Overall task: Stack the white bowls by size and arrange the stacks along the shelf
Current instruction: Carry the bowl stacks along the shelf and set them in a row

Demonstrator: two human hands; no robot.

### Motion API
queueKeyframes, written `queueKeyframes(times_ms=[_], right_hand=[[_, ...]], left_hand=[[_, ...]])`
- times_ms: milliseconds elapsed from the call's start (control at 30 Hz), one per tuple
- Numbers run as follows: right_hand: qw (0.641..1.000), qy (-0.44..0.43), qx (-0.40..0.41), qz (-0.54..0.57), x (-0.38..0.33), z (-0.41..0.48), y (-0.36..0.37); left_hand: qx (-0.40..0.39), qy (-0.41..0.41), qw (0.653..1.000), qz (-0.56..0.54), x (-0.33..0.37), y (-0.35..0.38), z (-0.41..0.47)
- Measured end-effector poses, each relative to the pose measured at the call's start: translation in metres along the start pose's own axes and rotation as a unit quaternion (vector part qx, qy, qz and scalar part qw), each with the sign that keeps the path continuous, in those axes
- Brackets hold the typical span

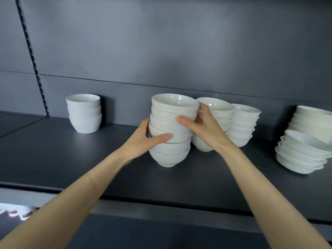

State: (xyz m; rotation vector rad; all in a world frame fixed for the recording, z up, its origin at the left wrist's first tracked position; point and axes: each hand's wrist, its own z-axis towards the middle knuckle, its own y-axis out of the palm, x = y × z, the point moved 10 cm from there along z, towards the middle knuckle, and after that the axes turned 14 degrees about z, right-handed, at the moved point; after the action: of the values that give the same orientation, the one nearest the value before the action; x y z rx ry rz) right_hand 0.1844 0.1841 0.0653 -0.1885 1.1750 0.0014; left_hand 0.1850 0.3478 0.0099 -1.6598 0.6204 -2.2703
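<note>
Centre stack of white bowls: several nested rim-up, its foot apparently set down on the dark shelf, mid-frame, forward of the other stacks. The upper bowls sit slightly uneven. Left hand grips the stack from 9 o'clock, thumb laid across the front wall at mid-height and fingers wrapped out of sight behind. Right hand grips from 3 o'clock, thumb across the front somewhat higher, fingers curled round the far side near the top rims, wedged between this stack and the second bowl stack. That second stack stands just beside, at 2 o'clock, partly hidden by the right hand. A third bowl stack touches or nearly touches it further along at 3 o'clock. Well apart at 9 o'clock: a short stack of deeper cups against the grey back panel. Far at 3 o'clock: shallow dishes, stacked, leaning, with a stack of larger bowls behind them.
</note>
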Motion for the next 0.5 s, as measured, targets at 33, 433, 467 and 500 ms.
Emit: queueKeyframes(times_ms=[33,433,467,500], right_hand=[[1.000,0.002,-0.007,0.008,0.004,0.003,0.000],[1.000,-0.021,0.001,0.019,0.013,0.011,-0.002],[1.000,-0.021,0.001,0.021,0.013,0.011,-0.002],[0.999,-0.022,0.001,0.024,0.014,0.012,-0.002]], left_hand=[[-0.002,-0.004,1.000,0.000,-0.002,0.001,0.000],[-0.012,-0.011,0.999,-0.028,-0.018,0.003,0.004],[-0.019,-0.009,0.999,-0.032,-0.019,0.004,0.005],[-0.027,-0.007,0.999,-0.034,-0.019,0.005,0.005]])
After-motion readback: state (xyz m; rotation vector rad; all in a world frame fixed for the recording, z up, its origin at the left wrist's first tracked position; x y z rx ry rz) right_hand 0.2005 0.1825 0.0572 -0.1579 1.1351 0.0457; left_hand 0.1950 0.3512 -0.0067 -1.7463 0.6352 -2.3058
